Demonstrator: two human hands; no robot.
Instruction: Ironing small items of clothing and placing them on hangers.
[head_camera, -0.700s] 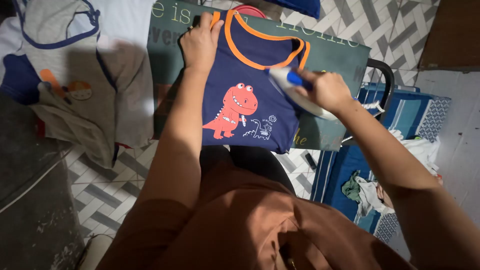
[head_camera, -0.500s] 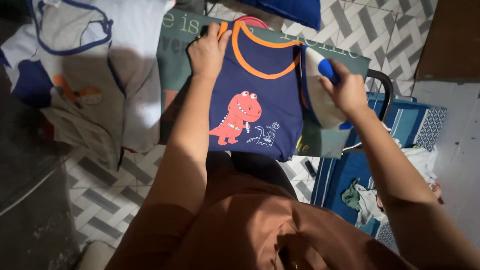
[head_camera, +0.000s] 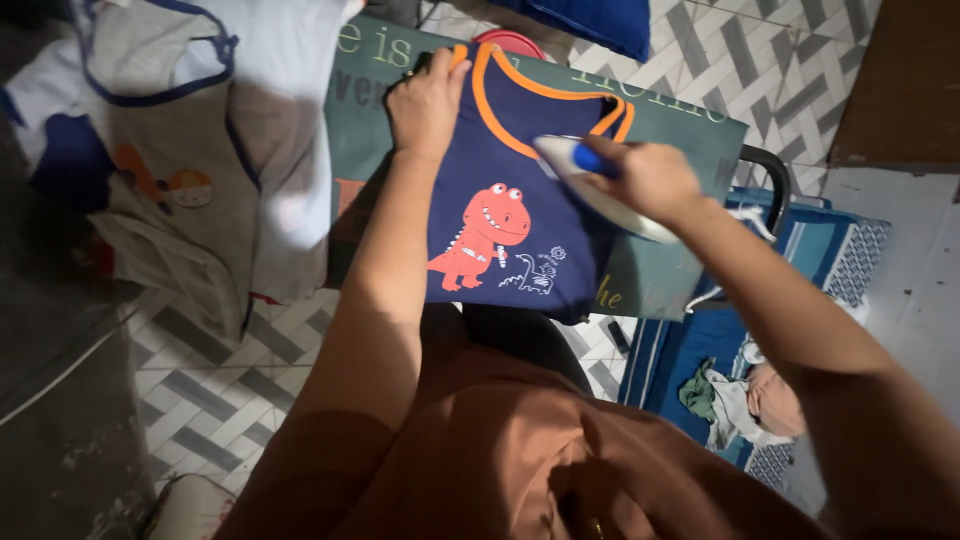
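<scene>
A navy child's shirt (head_camera: 505, 160) with orange trim and a red dinosaur print lies flat on a dark green board (head_camera: 660, 120). My left hand (head_camera: 427, 103) presses down on the shirt's upper left shoulder. My right hand (head_camera: 650, 178) grips the blue handle of a white clothes iron (head_camera: 590, 190), which rests on the right half of the shirt below the neckline, pointing left.
A pile of grey, white and blue clothes (head_camera: 190, 150) lies left of the board. A blue striped cloth with crumpled garments (head_camera: 730, 395) sits at the lower right on the patterned tile floor (head_camera: 210, 390). A black chair arm (head_camera: 765, 170) shows behind the board.
The iron has swung from the shirt's right edge back leftward onto the shirt, tip pointing toward the neckline. My left hand has stayed on the shoulder.
</scene>
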